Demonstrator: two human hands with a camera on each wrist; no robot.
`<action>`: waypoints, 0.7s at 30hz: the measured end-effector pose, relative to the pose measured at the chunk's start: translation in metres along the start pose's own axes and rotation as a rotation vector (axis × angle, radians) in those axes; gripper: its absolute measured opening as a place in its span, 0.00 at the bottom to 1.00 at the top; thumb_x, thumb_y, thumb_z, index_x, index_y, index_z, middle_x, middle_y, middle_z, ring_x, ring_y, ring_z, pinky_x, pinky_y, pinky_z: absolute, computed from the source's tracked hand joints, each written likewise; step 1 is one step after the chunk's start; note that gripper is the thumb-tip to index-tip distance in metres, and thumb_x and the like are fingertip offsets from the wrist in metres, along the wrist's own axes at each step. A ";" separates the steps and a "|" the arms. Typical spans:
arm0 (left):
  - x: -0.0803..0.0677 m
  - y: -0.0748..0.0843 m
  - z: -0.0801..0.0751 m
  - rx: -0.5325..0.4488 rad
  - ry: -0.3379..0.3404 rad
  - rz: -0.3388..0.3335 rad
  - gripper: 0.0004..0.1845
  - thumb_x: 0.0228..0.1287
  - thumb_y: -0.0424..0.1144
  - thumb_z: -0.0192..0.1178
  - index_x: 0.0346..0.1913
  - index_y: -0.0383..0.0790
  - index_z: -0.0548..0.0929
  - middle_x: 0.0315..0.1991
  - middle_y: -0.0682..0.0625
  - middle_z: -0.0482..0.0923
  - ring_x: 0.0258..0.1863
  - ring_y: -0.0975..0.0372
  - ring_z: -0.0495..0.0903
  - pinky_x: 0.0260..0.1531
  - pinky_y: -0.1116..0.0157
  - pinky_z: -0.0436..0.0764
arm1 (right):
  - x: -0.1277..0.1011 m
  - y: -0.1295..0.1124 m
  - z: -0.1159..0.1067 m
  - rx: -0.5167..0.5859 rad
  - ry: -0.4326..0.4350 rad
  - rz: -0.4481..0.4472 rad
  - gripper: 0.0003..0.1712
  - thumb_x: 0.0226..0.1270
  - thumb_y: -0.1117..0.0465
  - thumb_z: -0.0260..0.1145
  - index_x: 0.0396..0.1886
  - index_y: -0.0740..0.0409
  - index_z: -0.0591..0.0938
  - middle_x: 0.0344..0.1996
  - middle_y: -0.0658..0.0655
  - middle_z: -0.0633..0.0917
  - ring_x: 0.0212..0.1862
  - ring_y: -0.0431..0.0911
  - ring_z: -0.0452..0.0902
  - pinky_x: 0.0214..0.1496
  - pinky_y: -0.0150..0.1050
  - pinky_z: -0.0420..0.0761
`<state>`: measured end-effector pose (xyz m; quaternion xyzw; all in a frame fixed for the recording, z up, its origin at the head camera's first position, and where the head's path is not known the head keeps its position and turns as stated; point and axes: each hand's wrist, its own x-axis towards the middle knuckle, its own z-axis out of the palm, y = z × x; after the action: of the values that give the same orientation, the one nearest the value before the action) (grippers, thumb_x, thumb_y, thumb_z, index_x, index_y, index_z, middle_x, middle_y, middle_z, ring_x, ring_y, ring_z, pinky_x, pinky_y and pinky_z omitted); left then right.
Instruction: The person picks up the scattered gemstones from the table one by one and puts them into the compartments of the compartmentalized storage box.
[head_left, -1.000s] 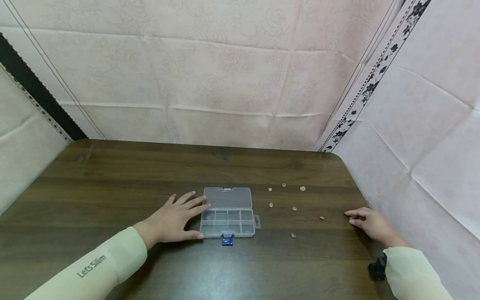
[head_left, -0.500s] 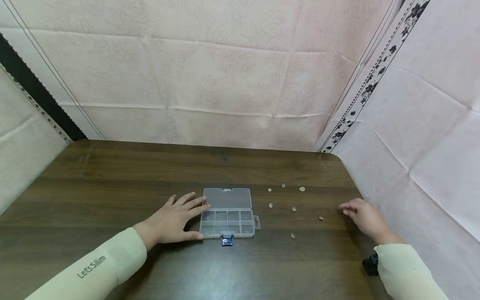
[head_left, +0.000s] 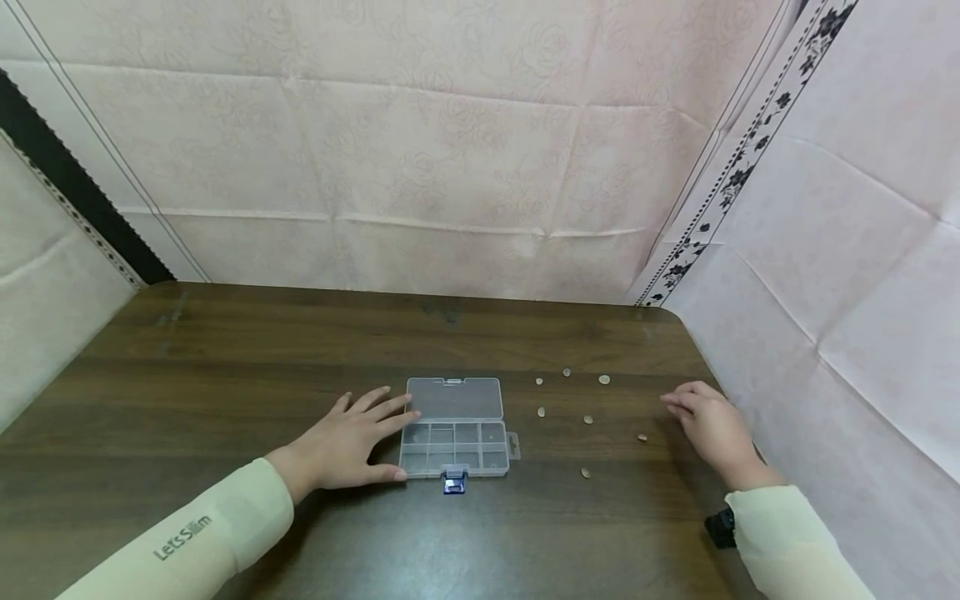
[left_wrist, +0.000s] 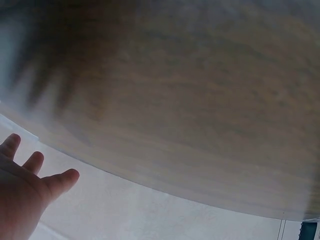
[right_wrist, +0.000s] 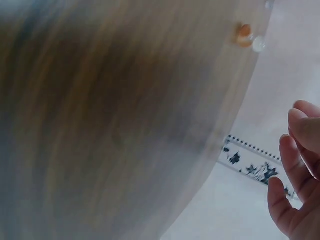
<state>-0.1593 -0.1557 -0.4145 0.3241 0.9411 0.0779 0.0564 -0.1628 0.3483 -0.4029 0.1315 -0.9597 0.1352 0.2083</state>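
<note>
We see the clear compartment box (head_left: 455, 429) lying lid-open mid-table | left hand (head_left: 349, 437) flat against its left side, fingers spread, gripping nothing | right hand (head_left: 711, 427) loosely curled, empty, right of box, near scattered beads (head_left: 588, 419) | wooden table (head_left: 225, 375)

The flat rectangular wooden table (head_left: 225, 367) is dark brown with a streaky grain. The small compartmented plastic organiser box (head_left: 455, 427) is clear, with a blue clasp (head_left: 453, 482) at its near edge. The tiny round beads (head_left: 588, 419) scattered beside it look tan. Both long sleeves (head_left: 217, 525) are pale cream, the left one lettered in grey. The cloth backdrop (head_left: 420, 167) is pale pink with a faint rose print and a black floral border strip (head_left: 738, 158).
</note>
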 end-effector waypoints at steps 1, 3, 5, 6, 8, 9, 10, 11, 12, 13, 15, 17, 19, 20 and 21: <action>0.000 0.000 0.000 -0.001 0.000 -0.002 0.45 0.57 0.76 0.48 0.73 0.56 0.63 0.75 0.52 0.56 0.73 0.47 0.52 0.60 0.31 0.53 | 0.001 -0.003 0.001 0.001 0.004 0.001 0.08 0.55 0.74 0.69 0.35 0.64 0.88 0.34 0.59 0.82 0.37 0.56 0.80 0.38 0.53 0.79; -0.001 0.001 0.000 -0.007 -0.001 -0.004 0.45 0.57 0.75 0.49 0.73 0.56 0.63 0.75 0.52 0.55 0.73 0.47 0.52 0.60 0.31 0.53 | 0.004 -0.009 0.002 0.007 0.012 0.006 0.09 0.55 0.74 0.70 0.36 0.64 0.88 0.35 0.59 0.83 0.37 0.56 0.81 0.38 0.53 0.79; -0.001 0.001 -0.001 -0.017 -0.001 -0.007 0.44 0.57 0.75 0.50 0.73 0.56 0.63 0.75 0.52 0.55 0.74 0.47 0.51 0.60 0.31 0.53 | 0.007 -0.016 0.003 0.018 0.018 0.006 0.09 0.55 0.75 0.70 0.36 0.64 0.88 0.35 0.59 0.83 0.38 0.56 0.80 0.38 0.53 0.79; -0.001 0.002 -0.001 -0.024 -0.001 -0.008 0.44 0.57 0.74 0.51 0.73 0.56 0.63 0.75 0.52 0.55 0.74 0.47 0.51 0.60 0.31 0.53 | 0.008 -0.020 0.004 0.025 0.022 0.005 0.09 0.55 0.75 0.69 0.37 0.64 0.88 0.35 0.58 0.83 0.37 0.56 0.80 0.37 0.53 0.79; -0.001 0.002 -0.001 -0.033 -0.002 -0.011 0.44 0.57 0.73 0.52 0.73 0.56 0.63 0.75 0.52 0.55 0.74 0.47 0.51 0.60 0.31 0.53 | 0.011 -0.027 0.005 0.035 0.031 -0.004 0.10 0.55 0.75 0.69 0.37 0.63 0.88 0.36 0.58 0.83 0.38 0.55 0.81 0.38 0.52 0.79; -0.001 0.003 -0.001 -0.037 -0.001 -0.012 0.43 0.57 0.73 0.53 0.73 0.56 0.64 0.75 0.52 0.55 0.74 0.47 0.51 0.60 0.31 0.53 | 0.012 -0.031 0.006 0.041 0.034 -0.010 0.10 0.55 0.75 0.69 0.37 0.64 0.88 0.36 0.58 0.83 0.38 0.55 0.80 0.38 0.52 0.79; -0.001 0.003 -0.001 -0.040 -0.001 -0.014 0.43 0.57 0.72 0.53 0.73 0.56 0.64 0.75 0.52 0.55 0.74 0.47 0.51 0.60 0.31 0.53 | 0.013 -0.034 0.006 0.048 0.038 -0.016 0.10 0.55 0.75 0.69 0.37 0.64 0.88 0.36 0.58 0.83 0.38 0.55 0.80 0.38 0.52 0.79; -0.001 0.003 -0.001 -0.041 -0.001 -0.016 0.43 0.57 0.72 0.53 0.73 0.56 0.64 0.75 0.51 0.55 0.74 0.47 0.51 0.60 0.31 0.53 | 0.014 -0.038 0.007 0.056 0.042 -0.023 0.10 0.55 0.75 0.69 0.37 0.64 0.88 0.36 0.58 0.83 0.38 0.55 0.80 0.38 0.52 0.79; -0.001 0.004 -0.001 -0.041 -0.002 -0.019 0.43 0.57 0.72 0.54 0.73 0.56 0.64 0.75 0.51 0.55 0.74 0.47 0.51 0.60 0.31 0.53 | 0.015 -0.041 0.008 0.062 0.045 -0.030 0.10 0.55 0.75 0.69 0.37 0.64 0.88 0.35 0.58 0.83 0.38 0.54 0.81 0.39 0.52 0.79; -0.001 0.004 -0.001 -0.041 -0.001 -0.021 0.43 0.57 0.72 0.54 0.73 0.56 0.64 0.75 0.51 0.55 0.74 0.47 0.51 0.60 0.31 0.53 | 0.016 -0.044 0.009 0.068 0.046 -0.035 0.10 0.55 0.75 0.69 0.37 0.64 0.88 0.35 0.58 0.83 0.38 0.54 0.80 0.39 0.51 0.79; 0.000 0.004 -0.001 -0.045 -0.001 -0.027 0.43 0.57 0.72 0.54 0.73 0.56 0.64 0.75 0.51 0.55 0.74 0.47 0.50 0.60 0.30 0.53 | 0.018 -0.050 0.011 0.082 0.045 -0.043 0.09 0.56 0.74 0.69 0.37 0.64 0.88 0.35 0.58 0.83 0.38 0.54 0.80 0.38 0.51 0.79; 0.000 0.005 -0.001 -0.050 -0.001 -0.032 0.43 0.57 0.72 0.55 0.72 0.57 0.65 0.75 0.51 0.56 0.74 0.47 0.50 0.60 0.30 0.53 | 0.020 -0.056 0.012 0.093 0.041 -0.047 0.09 0.56 0.74 0.69 0.37 0.64 0.88 0.36 0.58 0.83 0.37 0.53 0.80 0.37 0.50 0.79; 0.000 0.005 -0.001 -0.061 -0.004 -0.039 0.42 0.56 0.71 0.56 0.72 0.57 0.65 0.75 0.51 0.56 0.74 0.47 0.49 0.60 0.30 0.52 | 0.021 -0.061 0.013 0.105 0.033 -0.044 0.09 0.56 0.74 0.69 0.37 0.63 0.88 0.36 0.57 0.83 0.37 0.52 0.80 0.36 0.49 0.79; 0.000 0.005 -0.001 -0.065 -0.005 -0.043 0.42 0.56 0.71 0.56 0.72 0.57 0.66 0.75 0.51 0.56 0.74 0.47 0.49 0.60 0.30 0.52 | 0.022 -0.064 0.013 0.112 0.031 -0.044 0.09 0.56 0.74 0.69 0.37 0.63 0.88 0.36 0.57 0.83 0.37 0.52 0.80 0.36 0.48 0.78; 0.000 0.005 -0.001 -0.070 -0.006 -0.046 0.42 0.56 0.71 0.57 0.72 0.57 0.66 0.75 0.52 0.56 0.74 0.47 0.49 0.60 0.30 0.52 | 0.023 -0.066 0.014 0.119 0.029 -0.043 0.09 0.57 0.74 0.69 0.38 0.63 0.88 0.36 0.57 0.83 0.37 0.51 0.80 0.36 0.48 0.78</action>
<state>-0.1563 -0.1522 -0.4122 0.3006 0.9448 0.1086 0.0725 -0.1670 0.2778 -0.3914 0.1621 -0.9438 0.1896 0.2169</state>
